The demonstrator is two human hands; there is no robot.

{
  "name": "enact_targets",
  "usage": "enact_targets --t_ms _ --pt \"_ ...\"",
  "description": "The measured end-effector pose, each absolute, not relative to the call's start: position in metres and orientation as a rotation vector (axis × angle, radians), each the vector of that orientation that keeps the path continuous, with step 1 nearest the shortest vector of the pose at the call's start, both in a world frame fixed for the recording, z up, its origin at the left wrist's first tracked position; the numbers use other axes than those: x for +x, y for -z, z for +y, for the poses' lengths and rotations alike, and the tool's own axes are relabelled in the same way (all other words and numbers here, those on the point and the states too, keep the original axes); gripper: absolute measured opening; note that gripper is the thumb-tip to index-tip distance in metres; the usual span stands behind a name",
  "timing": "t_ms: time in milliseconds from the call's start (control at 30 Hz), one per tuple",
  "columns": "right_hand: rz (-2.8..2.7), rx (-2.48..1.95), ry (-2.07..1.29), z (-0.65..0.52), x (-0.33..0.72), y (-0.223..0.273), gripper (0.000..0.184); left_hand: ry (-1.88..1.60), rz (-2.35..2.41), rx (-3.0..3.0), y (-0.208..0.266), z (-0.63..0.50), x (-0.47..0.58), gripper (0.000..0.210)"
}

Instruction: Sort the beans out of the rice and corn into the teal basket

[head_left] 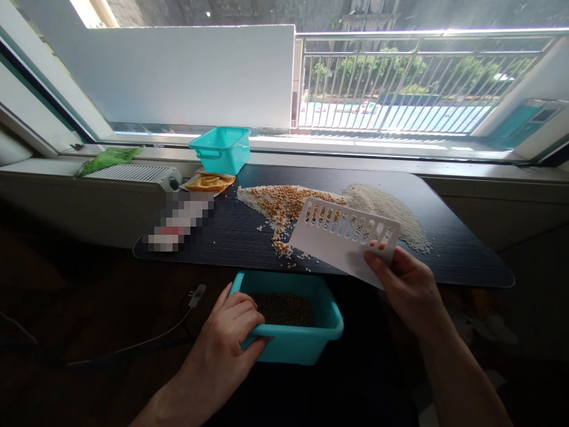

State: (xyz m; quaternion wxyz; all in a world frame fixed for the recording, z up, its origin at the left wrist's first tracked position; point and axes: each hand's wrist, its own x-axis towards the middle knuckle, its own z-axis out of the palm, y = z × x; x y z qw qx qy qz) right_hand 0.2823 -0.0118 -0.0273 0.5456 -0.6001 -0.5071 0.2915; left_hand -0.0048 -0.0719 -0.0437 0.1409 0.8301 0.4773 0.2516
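A white slotted card (338,240) is held in the right hand (411,284), extending forward and to the left of it. Directly beyond the card, yellow beans (288,204) are strewn among white grains, and a heap of white grains (395,213) is spread forward of the right hand; whether either is touched by the card cannot be told.

The card is pinched at its near right corner, with the thumb laid on the near face and fingertips seen through the slots. The right forearm is angled inward from the lower right. The left hand (235,326) is clasped over the left rim of a teal bin (297,344), its thumb pressed near the front corner and its fingers curled over the edge.

The bin is held to the right of the left hand, at the near edge of the dark desk (462,249). Dark grains (287,311) are contained in it. 1 other teal bin (222,161) is placed well forward of the left hand; its contents cannot be seen. Just nearer to that hand, an orange-and-white packet (211,182) is laid.
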Motion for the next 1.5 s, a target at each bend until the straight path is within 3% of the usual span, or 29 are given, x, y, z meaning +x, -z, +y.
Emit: enact_targets --t_ms 367,1500 --pt "-1.145 -1.432 -0.721 -0.026 0.275 0.014 0.025 -0.753 1.368 2.393 0.042 -0.072 -0.007 0.016" --pt "-1.346 -1.381 -0.776 -0.018 0.273 0.019 0.036 -0.774 1.395 2.371 0.040 -0.071 -0.011 0.016"
